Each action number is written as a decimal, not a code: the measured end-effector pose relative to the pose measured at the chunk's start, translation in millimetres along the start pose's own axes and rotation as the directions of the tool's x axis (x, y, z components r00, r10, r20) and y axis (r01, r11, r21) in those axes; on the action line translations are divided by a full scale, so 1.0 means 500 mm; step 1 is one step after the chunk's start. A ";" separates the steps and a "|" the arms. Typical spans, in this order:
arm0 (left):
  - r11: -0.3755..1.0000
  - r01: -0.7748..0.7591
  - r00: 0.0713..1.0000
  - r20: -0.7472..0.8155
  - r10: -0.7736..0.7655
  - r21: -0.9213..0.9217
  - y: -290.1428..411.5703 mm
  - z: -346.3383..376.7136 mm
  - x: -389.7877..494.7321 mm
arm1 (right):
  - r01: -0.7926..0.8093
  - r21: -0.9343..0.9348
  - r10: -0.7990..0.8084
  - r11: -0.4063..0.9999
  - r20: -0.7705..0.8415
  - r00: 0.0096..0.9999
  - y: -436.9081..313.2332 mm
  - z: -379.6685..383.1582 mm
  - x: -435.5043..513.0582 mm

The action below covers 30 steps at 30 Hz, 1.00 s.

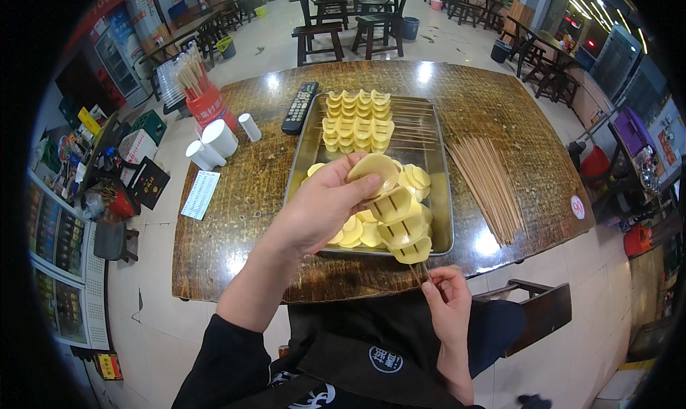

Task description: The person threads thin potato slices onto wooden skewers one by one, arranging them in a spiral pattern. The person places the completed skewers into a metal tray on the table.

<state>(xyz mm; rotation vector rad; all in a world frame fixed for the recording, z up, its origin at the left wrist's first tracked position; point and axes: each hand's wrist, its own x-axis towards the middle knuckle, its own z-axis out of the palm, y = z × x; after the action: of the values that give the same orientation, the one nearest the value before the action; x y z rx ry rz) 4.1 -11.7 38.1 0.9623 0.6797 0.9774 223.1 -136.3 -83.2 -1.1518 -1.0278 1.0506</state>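
Between the thumb and fingers of my left hand [327, 200] is a thin yellow slice [373, 174], which looks like potato, at the top end of a skewered row. Several folded slices [404, 227] hang below it, threaded on two thin wooden skewers. My right hand [447, 296] pinches the lower ends of these skewers, just past the table's near edge. Behind my hands lies a rectangular metal tray [449, 211]. Finished rows of skewered slices [358, 121] fill its far part, and loose round slices [371, 234] lie in its near part, partly hidden by my left hand.
Bare wooden skewers [487, 189] lie in a fanned bundle right of the tray. A black remote control [300, 109], white containers [220, 138], a red holder of sticks [210, 106] and a printed slip [200, 194] are on the wooden table [246, 248]. A dark stool [546, 318] stands at the near right.
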 end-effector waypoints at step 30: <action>0.995 0.094 0.989 0.120 -0.088 -0.046 0.012 -0.016 0.005 | 0.141 -0.149 -0.119 0.979 0.151 0.981 -0.007 -0.019 0.025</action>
<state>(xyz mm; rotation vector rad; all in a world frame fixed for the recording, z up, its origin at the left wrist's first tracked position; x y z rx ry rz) -3.9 -4.9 40.0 0.9286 0.5916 0.8470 235.2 -126.2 -80.0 -1.1326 -1.3014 0.9699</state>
